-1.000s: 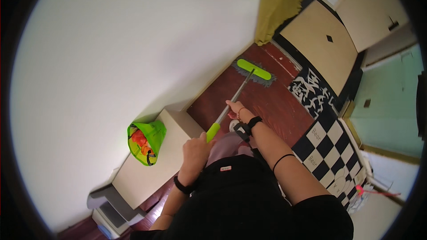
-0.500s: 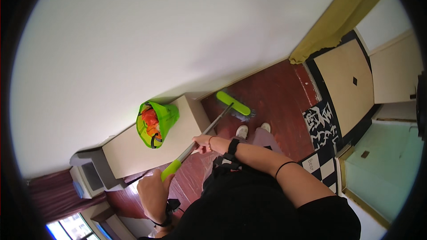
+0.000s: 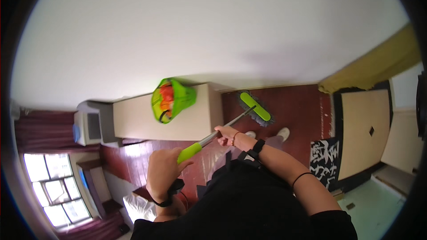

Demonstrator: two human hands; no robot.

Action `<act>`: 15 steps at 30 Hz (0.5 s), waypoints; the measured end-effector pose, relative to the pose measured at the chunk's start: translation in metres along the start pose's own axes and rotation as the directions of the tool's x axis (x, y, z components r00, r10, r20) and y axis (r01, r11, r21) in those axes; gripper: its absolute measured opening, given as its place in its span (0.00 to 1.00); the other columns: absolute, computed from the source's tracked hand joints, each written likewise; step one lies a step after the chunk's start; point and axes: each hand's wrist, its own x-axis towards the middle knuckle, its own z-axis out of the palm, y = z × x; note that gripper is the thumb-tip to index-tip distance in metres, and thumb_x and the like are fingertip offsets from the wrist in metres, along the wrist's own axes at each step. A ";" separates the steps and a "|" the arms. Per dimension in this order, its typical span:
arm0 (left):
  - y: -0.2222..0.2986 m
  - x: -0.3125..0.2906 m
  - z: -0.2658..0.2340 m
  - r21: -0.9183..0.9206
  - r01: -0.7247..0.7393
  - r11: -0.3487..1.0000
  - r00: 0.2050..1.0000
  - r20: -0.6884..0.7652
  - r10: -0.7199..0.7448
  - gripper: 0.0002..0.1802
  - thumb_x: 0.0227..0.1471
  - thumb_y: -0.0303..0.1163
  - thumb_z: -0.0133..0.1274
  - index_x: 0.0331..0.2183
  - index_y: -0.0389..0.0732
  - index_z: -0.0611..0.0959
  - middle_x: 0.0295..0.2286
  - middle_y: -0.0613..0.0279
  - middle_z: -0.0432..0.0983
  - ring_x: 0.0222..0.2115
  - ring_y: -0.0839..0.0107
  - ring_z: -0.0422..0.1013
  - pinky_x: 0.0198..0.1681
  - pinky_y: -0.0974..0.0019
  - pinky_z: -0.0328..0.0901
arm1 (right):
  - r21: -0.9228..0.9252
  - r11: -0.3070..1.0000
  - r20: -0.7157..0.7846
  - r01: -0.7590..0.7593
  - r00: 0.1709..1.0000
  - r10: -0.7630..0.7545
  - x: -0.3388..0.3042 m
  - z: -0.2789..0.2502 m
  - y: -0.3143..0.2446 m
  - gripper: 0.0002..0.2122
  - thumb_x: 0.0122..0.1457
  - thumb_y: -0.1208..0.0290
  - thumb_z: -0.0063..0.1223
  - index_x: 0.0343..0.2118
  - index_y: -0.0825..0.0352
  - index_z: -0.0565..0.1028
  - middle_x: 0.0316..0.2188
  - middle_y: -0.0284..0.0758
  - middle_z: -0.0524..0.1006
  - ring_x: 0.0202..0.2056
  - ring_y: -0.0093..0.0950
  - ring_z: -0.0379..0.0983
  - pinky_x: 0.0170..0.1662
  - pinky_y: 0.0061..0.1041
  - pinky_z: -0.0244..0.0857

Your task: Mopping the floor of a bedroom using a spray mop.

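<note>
A dust mop [image 3: 255,106] with a bright green flat head and grey fringe rests on the dark red floor, near the foot of the white wall. From it a metal pole [image 3: 238,119] slants up toward me, ending in a green grip. My left hand [image 3: 163,169] is closed round that grip at the pole's upper end. Lower down, my right hand [image 3: 227,135] is wrapped round the metal part of the pole. Both arms reach in front of my black shirt, and my white shoes [image 3: 283,133] stand just below the mop head.
Left of the mop, a long pale cabinet [image 3: 133,118] runs along the wall. A green bag [image 3: 183,98] with orange-red contents sits on it. To the right are a yellow-green curtain [image 3: 373,60], a black-and-white mat [image 3: 324,162] and a beige panel with dark borders [image 3: 362,133].
My view has turned, so the wall's base runs more level and the window has come in at left. Both hands keep their hold on the mop, whose head appears further right.
</note>
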 end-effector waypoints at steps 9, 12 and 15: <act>0.132 0.090 0.031 -0.095 -0.291 0.952 0.953 0.054 0.297 0.18 0.34 0.43 0.58 0.25 0.39 0.78 0.17 0.52 0.71 0.21 0.54 0.69 0.26 0.58 0.62 | 0.223 0.960 -0.181 0.171 0.975 -0.132 -0.090 -0.163 -0.045 0.13 0.53 0.62 0.41 0.15 0.61 0.63 0.13 0.34 0.69 0.08 0.15 0.46 0.12 0.15 0.46; 0.183 0.119 0.053 -0.051 -0.407 0.912 0.910 0.071 0.409 0.18 0.37 0.43 0.56 0.28 0.40 0.77 0.17 0.52 0.72 0.21 0.54 0.69 0.26 0.58 0.62 | 0.303 0.918 -0.202 0.254 0.959 -0.199 -0.111 -0.235 -0.054 0.13 0.52 0.62 0.41 0.16 0.61 0.63 0.13 0.34 0.69 0.08 0.15 0.46 0.11 0.14 0.46; 0.222 0.149 0.086 -0.069 -0.512 0.856 0.853 0.075 0.516 0.18 0.38 0.43 0.55 0.30 0.40 0.76 0.18 0.52 0.72 0.21 0.54 0.69 0.27 0.57 0.62 | 0.303 0.886 -0.291 0.350 0.920 -0.264 -0.143 -0.286 -0.059 0.12 0.52 0.62 0.42 0.16 0.62 0.63 0.11 0.32 0.65 0.07 0.15 0.47 0.10 0.14 0.47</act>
